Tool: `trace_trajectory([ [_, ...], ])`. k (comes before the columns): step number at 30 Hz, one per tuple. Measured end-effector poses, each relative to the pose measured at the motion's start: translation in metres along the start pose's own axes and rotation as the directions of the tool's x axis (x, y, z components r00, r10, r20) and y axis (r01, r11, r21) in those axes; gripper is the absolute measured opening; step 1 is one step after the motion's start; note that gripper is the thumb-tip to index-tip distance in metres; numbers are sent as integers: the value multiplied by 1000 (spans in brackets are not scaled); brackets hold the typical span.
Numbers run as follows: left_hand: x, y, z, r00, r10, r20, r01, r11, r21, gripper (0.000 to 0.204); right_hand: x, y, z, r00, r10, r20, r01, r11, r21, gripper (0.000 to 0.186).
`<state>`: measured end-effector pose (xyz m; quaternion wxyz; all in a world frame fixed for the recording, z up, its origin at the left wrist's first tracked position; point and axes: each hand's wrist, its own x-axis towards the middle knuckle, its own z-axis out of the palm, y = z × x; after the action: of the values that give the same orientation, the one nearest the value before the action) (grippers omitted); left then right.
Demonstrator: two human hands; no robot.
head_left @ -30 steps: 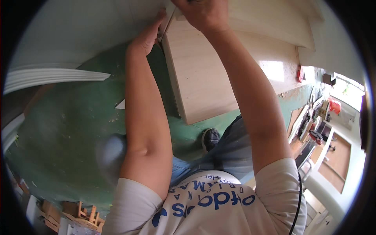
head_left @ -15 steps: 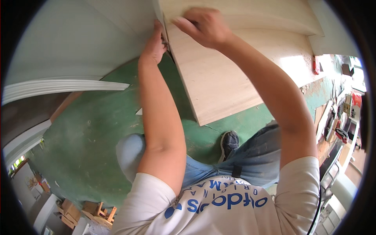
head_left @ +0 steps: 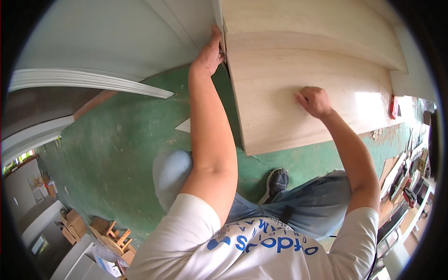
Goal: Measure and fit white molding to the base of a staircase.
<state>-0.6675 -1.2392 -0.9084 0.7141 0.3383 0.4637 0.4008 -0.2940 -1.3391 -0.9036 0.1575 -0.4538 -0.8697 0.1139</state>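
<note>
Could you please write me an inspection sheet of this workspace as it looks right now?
Surface: green floor, dusty, scuffed.
Job's things: pale wooden panel, a second board stacked over its far part.
Clutter: small white scrap on the floor.
Grips: left hand grips the panel's left edge; right hand rests closed on its face.
Cables: nothing seen.
Surroundings: white trim boards at left, small wooden chairs lower left, cluttered bench at right.

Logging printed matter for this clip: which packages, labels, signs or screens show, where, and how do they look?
Cardboard boxes: lower left, on the floor, brown, blocky.
Small red object: right end of the pale wooden board; too small to tell if it is a package.
Shirt print: bottom centre, blue on white.
No screens clearly seen.
</note>
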Motion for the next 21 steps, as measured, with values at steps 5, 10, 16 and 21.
trace_trajectory([
  [5,10,-11,-13,996,-10,-91,8,1000,-22,125,4,1,14,997,-57,-44,56,998,-18,32],
  [10,4,-4,-11,999,-44,-9,44,999,10,116,-1,0,17,996,-75,-47,72,996,-48,30],
  [16,5,-4,-20,994,-21,-105,38,987,159,115,7,-5,18,996,-87,-37,86,996,-30,24],
  [21,-9,9,-6,997,49,-61,-39,986,160,117,2,-1,18,995,-95,-3,94,991,-92,23],
])
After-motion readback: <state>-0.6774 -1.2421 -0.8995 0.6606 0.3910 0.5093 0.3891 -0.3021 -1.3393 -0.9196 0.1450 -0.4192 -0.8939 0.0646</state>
